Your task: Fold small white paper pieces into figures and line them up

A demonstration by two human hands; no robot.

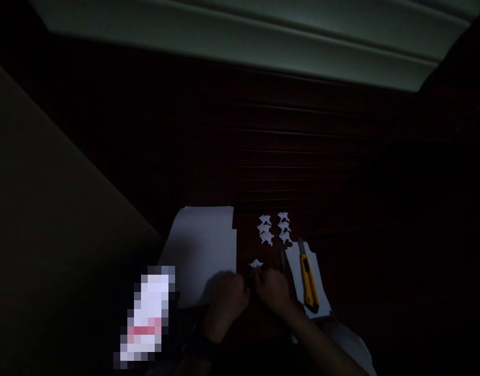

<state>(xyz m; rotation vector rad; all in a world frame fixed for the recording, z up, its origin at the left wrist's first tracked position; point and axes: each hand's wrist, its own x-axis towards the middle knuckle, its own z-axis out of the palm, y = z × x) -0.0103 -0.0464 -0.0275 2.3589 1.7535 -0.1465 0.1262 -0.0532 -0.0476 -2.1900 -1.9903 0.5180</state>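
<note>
A small white folded paper figure (256,263) is at my fingertips, its pointed end facing away from me. My right hand (274,290) is closed on its near end. Curled beside it, my left hand (229,296) also has its fingers closed at the figure's near end, though the dark hides the exact grip. Beyond my hands, several similar folded paper figures (265,230) lie in two columns. Just right of my right hand is a dark, thin pen-like object (282,259).
Large white paper sheets (204,235) lie at the left. On the right, a yellow utility knife (309,282) with its blade out rests on smaller paper pieces (296,269). A blurred-out bright object (151,308) is at lower left. The dark wooden surface (247,245) is dimly lit.
</note>
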